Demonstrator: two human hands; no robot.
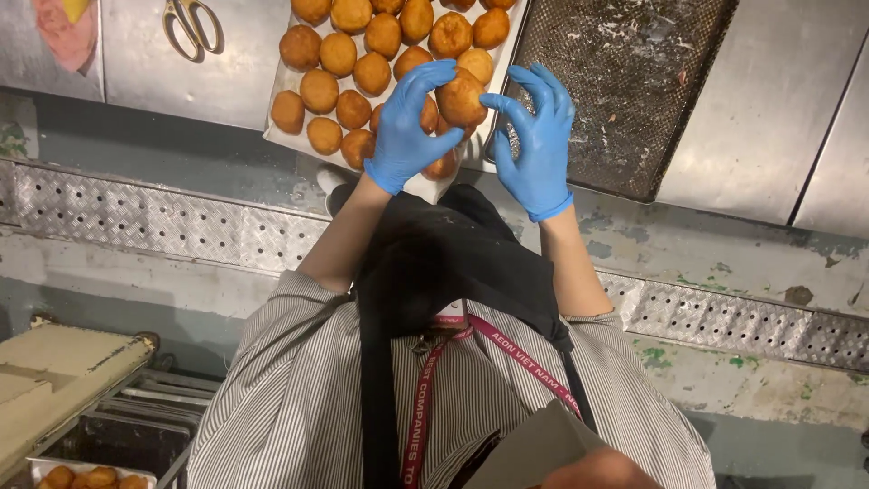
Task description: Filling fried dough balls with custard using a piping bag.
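You hold one fried ball (461, 98) between your two gloved hands, lifted just above the near edge of the paper-lined tray (281, 91). Your left hand (409, 131) grips it from the left side: fingers curl over its top and thumb comes in from below, so the hand is closed around the ball. Your right hand (536, 145) meets it from the right with only the tips of thumb and forefinger touching; the remaining fingers (554, 91) are spread and lifted clear, gripping nothing else.

The ball lies directly between the hands, slightly nearer your left palm than your right. It is round, so it has no long axis to speak of; the line that counts runs left to right, from one hand through the ball to the other. The left hand carries it; the right merely pinches its edge.

Beneath and beyond the ball, the other fried balls (337, 54) sit packed on the tray, several hidden under your left hand. The tray's near edge overhangs the near edge of the steel worktop (226, 86). Just right of the tray, touching or nearly so, sits a dark mesh rack (625, 91), speckled with crumbs. Scissors (192, 27) lie well apart towards the worktop's far left corner. A second tray of fried pieces (86, 475) shows low at your left side.
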